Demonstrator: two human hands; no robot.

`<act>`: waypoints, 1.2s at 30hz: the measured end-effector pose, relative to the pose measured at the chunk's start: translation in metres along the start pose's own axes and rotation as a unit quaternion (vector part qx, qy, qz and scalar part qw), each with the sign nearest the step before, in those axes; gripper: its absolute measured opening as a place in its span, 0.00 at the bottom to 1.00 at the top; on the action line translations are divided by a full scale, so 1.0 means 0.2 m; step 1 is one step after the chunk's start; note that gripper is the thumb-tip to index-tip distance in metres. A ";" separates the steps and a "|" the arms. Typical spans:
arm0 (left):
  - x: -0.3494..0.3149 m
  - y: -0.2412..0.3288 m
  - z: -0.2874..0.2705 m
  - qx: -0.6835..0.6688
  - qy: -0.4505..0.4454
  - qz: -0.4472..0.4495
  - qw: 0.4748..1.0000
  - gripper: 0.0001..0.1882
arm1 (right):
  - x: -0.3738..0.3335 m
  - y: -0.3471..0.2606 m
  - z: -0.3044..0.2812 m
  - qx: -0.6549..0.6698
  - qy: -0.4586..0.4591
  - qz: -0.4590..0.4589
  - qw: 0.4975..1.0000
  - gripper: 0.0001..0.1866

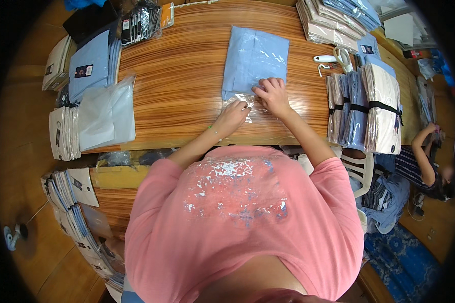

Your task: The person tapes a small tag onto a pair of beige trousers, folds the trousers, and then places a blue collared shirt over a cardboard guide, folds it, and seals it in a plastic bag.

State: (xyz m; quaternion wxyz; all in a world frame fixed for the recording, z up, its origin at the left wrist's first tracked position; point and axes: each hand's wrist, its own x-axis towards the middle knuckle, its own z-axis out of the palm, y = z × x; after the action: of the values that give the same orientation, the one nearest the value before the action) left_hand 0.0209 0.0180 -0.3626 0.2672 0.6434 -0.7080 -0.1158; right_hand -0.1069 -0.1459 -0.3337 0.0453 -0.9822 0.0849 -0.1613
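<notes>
Wood-grain table [182,76], one, spans the view. Pink shirt [237,202] on the person, one, chest print flaked, unreadable. Behind the table's right end, one co-worker in a striped top [414,164]; one white chair [359,174] closer in. Upper right corner: one pile of pale packs [326,25], blue ones on top. Below it, three bundles [381,106] with black bands: two pale, one blue. Left side: one stack of blue packs [91,63], one batch of clear bags [108,113] just in front of it.

Folded blue garment [256,58], one, in a clear sleeve, flat on the table, upper middle, straight ahead of the person. Sleeve's loose end points at the person. Two hands: right hand [273,97] on the pack's near right corner, fingers bent; left hand [232,116] at the loose plastic, fingers curled. Can't tell if either is pinching. One white-handled tool [323,59], kind unclear, right of the pack. Smallest: dark label [84,71] on the left blue stack, print too small to read.
</notes>
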 end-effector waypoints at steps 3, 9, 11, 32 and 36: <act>0.01 0.02 0.01 0.025 0.010 0.002 1.000 0.15 | 0.04 -0.08 -0.03 -0.042 0.025 -0.020 0.999 0.27; 0.07 0.04 0.03 0.110 0.004 0.035 0.993 0.16 | 0.08 0.04 -0.01 0.049 0.004 -0.027 0.998 0.27; 0.11 0.02 0.05 0.153 0.012 0.035 0.988 0.17 | 0.10 0.08 -0.03 0.079 0.031 -0.041 0.996 0.24; 0.13 0.11 -0.57 -0.141 -0.319 -0.213 0.913 0.27 | -0.11 -0.27 0.07 0.085 0.050 0.099 0.990 0.18; 0.39 -0.10 -0.41 -0.075 -0.033 0.076 0.994 0.24 | -0.06 -0.50 0.21 0.162 0.025 0.116 0.980 0.14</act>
State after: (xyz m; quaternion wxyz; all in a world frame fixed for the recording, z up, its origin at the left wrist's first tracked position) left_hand 0.0801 -0.0465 -0.2863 0.2989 0.5617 -0.7527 -0.1690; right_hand -0.0889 -0.0437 -0.3645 0.2203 -0.9410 0.1719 -0.1909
